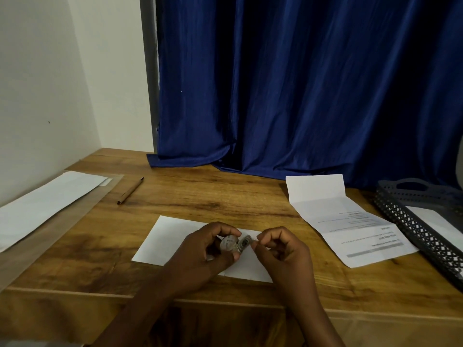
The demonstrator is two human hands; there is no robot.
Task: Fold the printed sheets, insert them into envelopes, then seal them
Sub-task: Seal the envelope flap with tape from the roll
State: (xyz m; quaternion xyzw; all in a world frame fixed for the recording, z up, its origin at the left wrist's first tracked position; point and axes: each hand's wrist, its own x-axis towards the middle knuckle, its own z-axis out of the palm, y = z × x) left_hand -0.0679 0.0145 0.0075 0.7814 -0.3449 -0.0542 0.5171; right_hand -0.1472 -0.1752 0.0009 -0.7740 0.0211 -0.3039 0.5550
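A deep blue curtain [300, 91] filled the upper right of the frame, its hem spilling onto the far edge of a wooden tabletop [200, 196], with a pale wall [50, 83] at the upper left. At the left edge of the frame a stack of white envelopes [47, 204] lay on a clear plastic sleeve. On the right, a printed sheet [350, 221] lay creased in thirds, its far panel tilted up, its print facing the viewer upside down. Just beside it, at the right edge, stood a dark perforated tray [411, 221] holding more white paper. In the lower centre a white envelope [160, 244] lay flat on the tabletop, partly hidden under both hands. A brown pen [130, 191] lay at an angle in the left-centre, well apart from the envelope.

The left hand [200, 256] hovered over the envelope, its fingers curled round a small tape dispenser [231, 242], a round roll with a printed label. The right hand [283, 249] was close beside it, thumb and forefinger pinched together at the dispenser's cutter end, seemingly on the tape's free end, though the tape itself was too thin to make out. The remaining right fingers were curled loosely into the palm.
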